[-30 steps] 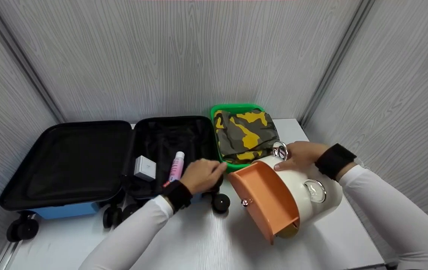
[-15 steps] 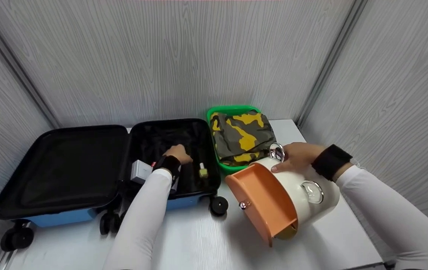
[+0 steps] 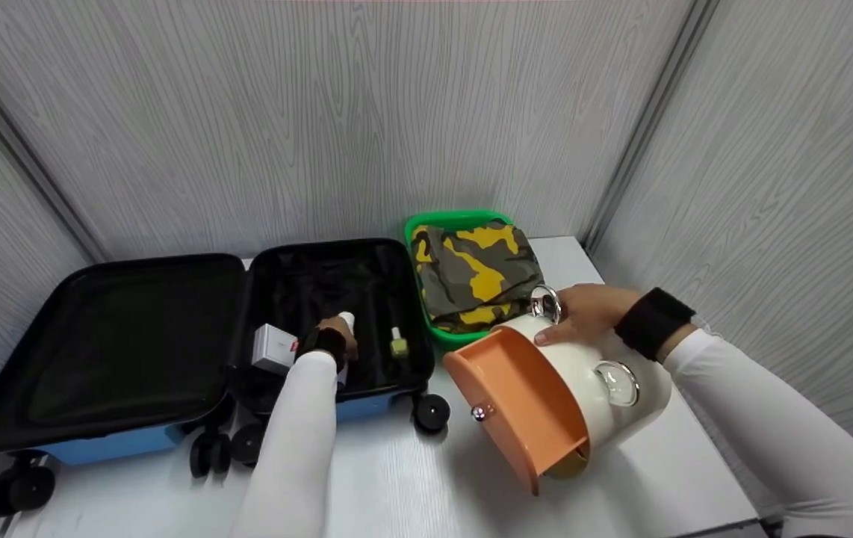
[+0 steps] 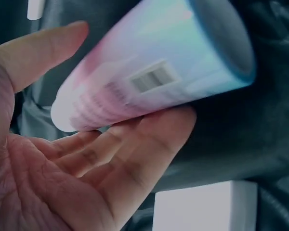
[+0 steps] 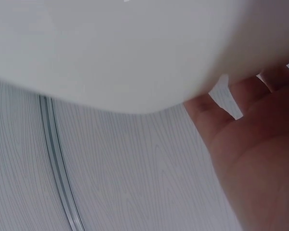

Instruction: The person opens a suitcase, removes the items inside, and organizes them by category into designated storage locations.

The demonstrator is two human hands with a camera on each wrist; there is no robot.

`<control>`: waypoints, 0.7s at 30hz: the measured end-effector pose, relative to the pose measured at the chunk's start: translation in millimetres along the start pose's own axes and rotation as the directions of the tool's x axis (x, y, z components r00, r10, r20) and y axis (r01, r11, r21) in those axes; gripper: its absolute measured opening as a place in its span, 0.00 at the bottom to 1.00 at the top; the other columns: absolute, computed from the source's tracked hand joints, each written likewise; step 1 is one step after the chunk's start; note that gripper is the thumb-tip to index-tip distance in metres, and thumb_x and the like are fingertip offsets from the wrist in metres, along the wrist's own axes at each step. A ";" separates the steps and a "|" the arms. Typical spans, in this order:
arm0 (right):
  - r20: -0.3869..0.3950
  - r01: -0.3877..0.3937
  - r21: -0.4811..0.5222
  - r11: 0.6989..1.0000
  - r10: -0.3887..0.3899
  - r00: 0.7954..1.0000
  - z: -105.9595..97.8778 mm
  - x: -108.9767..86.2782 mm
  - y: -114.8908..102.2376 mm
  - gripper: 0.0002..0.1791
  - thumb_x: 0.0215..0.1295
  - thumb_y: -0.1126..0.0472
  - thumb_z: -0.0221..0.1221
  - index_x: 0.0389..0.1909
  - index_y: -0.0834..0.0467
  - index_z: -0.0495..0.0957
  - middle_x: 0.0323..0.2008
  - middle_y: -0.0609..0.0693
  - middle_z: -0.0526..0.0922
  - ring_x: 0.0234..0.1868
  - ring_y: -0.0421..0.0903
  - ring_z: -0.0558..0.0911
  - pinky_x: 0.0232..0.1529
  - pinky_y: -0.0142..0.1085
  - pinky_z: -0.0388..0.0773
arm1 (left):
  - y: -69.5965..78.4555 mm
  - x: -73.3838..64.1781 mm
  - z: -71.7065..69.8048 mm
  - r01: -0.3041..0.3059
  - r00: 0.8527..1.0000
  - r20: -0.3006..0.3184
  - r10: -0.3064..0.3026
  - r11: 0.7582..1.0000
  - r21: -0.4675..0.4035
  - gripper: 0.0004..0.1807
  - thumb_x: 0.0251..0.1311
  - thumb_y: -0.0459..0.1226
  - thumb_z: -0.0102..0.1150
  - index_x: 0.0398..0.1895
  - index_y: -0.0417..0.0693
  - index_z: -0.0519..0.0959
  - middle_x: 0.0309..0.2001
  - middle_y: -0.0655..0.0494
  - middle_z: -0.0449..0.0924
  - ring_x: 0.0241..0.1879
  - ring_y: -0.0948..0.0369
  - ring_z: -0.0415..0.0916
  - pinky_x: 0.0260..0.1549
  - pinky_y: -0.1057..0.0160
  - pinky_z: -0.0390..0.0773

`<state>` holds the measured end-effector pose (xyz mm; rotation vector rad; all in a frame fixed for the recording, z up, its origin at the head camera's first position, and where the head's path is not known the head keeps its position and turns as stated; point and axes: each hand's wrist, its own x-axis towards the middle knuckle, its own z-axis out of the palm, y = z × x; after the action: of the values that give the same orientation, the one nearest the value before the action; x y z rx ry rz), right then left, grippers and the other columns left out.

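Loose L hand touches btl in suitcase w/ box; R hand grips organizer.

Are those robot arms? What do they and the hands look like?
They're a person's. The left hand and right hand are bare. The left sleeve and right sleeve are long and white. The left wristband and right wristband are broad and black; a small red mark shows by the left one.
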<state>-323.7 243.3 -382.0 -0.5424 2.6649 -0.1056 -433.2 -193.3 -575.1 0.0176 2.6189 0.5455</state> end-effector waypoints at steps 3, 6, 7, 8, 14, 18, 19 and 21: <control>0.003 0.002 -0.006 1.000 -0.002 1.000 -0.9 1.5 -1.2 0.36 0.66 0.24 0.64 0.40 0.56 0.78 0.33 0.50 0.81 0.37 0.48 0.79 0.44 0.46 0.80 | -11.3 9.6 8.8 -0.001 1.000 -0.022 0.001 1.000 0.015 0.29 0.52 0.39 0.81 0.51 0.27 0.84 0.51 0.31 0.87 0.54 0.40 0.85 0.55 0.50 0.86; 0.001 0.002 -0.009 1.000 -0.002 1.000 -2.6 3.2 -2.3 0.36 0.66 0.24 0.64 0.40 0.56 0.77 0.33 0.50 0.81 0.37 0.49 0.79 0.44 0.47 0.79 | -27.4 30.4 18.0 -0.020 0.999 -0.044 0.019 1.000 -0.007 0.28 0.53 0.40 0.78 0.50 0.28 0.82 0.47 0.34 0.87 0.48 0.42 0.84 0.52 0.50 0.85; -0.001 0.000 -0.010 1.000 0.000 1.000 -3.1 3.8 -2.5 0.36 0.66 0.24 0.64 0.39 0.55 0.77 0.33 0.50 0.81 0.37 0.49 0.79 0.44 0.47 0.79 | -30.3 34.4 18.2 -0.023 0.999 -0.041 0.022 0.999 -0.024 0.27 0.53 0.40 0.76 0.50 0.28 0.82 0.46 0.35 0.87 0.46 0.44 0.84 0.51 0.50 0.85; -0.004 0.003 -0.013 1.000 -0.003 1.000 -3.4 4.3 -2.4 0.36 0.66 0.24 0.64 0.39 0.55 0.77 0.33 0.50 0.81 0.37 0.49 0.79 0.45 0.47 0.79 | -34.2 40.7 19.1 -0.036 0.999 -0.038 0.034 0.998 -0.042 0.26 0.54 0.40 0.74 0.51 0.29 0.82 0.46 0.35 0.87 0.44 0.44 0.85 0.50 0.50 0.85; -0.001 0.013 -0.001 1.000 -0.013 1.000 -4.2 6.1 0.1 0.35 0.66 0.24 0.65 0.40 0.55 0.78 0.33 0.50 0.82 0.37 0.49 0.80 0.45 0.47 0.80 | -53.2 90.4 21.2 -0.075 0.985 -0.162 0.059 0.992 -0.097 0.29 0.54 0.44 0.63 0.55 0.32 0.83 0.50 0.35 0.87 0.43 0.45 0.85 0.45 0.49 0.85; 0.012 0.008 0.019 1.000 -0.008 1.000 -4.1 6.7 4.0 0.34 0.66 0.24 0.65 0.38 0.54 0.79 0.31 0.49 0.82 0.35 0.47 0.80 0.42 0.44 0.79 | -48.4 111.1 14.2 -0.143 0.961 -0.255 0.108 0.982 -0.123 0.32 0.55 0.47 0.60 0.58 0.31 0.80 0.52 0.34 0.83 0.45 0.44 0.81 0.44 0.48 0.83; 0.012 0.013 0.022 1.000 -0.013 1.000 -4.2 6.9 4.9 0.33 0.66 0.25 0.66 0.36 0.54 0.79 0.30 0.48 0.81 0.34 0.47 0.79 0.41 0.43 0.79 | -44.0 109.3 9.0 -0.180 0.953 -0.269 0.141 0.975 -0.127 0.32 0.55 0.47 0.61 0.56 0.31 0.80 0.50 0.34 0.83 0.43 0.45 0.82 0.41 0.49 0.84; 0.010 0.022 0.032 0.999 -0.022 1.000 -5.1 7.2 5.7 0.32 0.66 0.27 0.67 0.34 0.54 0.79 0.28 0.48 0.80 0.33 0.46 0.79 0.39 0.42 0.77 | -31.6 93.1 -6.2 -0.257 0.945 -0.247 0.216 0.955 -0.146 0.31 0.57 0.49 0.62 0.54 0.32 0.80 0.47 0.37 0.84 0.40 0.47 0.83 0.38 0.50 0.85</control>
<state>-333.8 245.7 -381.0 -0.5604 2.6435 -0.1510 -516.5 -215.1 -622.9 0.2308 2.7986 0.9124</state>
